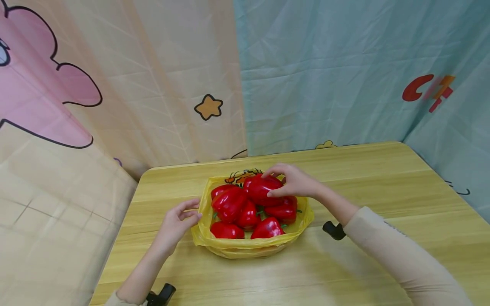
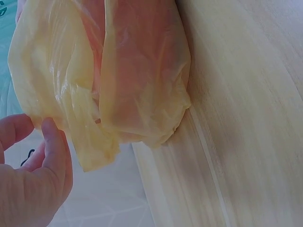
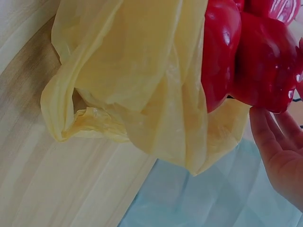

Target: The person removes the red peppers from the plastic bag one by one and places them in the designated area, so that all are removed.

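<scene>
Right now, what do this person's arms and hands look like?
The left hand and right hand are bare. The left sleeve and right sleeve are beige, the right one with a small dark marking near its cuff. A black fitting juts out beside each sleeve.

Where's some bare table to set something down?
The table is bare right of the yellow bag, between the right sleeve and far edge, and in front of the bag. Inside it's crowded: red peppers piled, the right hand gripping one.
</scene>
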`<act>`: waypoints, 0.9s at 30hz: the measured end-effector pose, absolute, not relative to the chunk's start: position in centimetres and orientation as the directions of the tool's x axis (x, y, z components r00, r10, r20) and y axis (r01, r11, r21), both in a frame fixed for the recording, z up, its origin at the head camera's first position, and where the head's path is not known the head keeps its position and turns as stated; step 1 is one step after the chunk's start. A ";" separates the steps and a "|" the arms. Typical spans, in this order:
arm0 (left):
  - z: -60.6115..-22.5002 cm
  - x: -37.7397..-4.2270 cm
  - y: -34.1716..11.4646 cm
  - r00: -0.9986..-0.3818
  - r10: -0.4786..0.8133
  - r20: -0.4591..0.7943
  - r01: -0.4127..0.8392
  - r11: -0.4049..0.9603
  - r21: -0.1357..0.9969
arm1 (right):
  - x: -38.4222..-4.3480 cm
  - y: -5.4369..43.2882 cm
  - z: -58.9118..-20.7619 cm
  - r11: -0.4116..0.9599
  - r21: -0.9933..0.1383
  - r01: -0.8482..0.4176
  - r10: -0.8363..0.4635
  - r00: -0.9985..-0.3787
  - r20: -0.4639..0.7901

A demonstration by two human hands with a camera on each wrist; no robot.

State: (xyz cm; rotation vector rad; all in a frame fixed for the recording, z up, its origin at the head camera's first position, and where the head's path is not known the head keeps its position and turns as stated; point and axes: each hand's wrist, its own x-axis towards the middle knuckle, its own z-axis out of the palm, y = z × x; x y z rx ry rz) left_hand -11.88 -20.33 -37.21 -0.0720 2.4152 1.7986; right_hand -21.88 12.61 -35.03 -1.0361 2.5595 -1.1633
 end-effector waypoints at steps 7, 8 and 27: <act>-37.2 -11.9 -20.4 -0.990 0.047 -0.135 -0.118 0.275 0.954 | -21.7 12.4 -35.1 0.472 -0.686 -0.554 -0.644 -0.748 0.160; -37.2 -11.9 -20.4 -0.990 0.048 -0.136 -0.118 0.274 0.954 | -21.6 12.4 -35.1 0.476 -0.678 -0.560 -0.646 -0.746 0.162; -37.4 -12.0 -20.5 -0.989 0.040 -0.142 -0.126 0.261 0.957 | -21.1 12.3 -35.4 0.522 -0.596 -0.611 -0.651 -0.736 0.184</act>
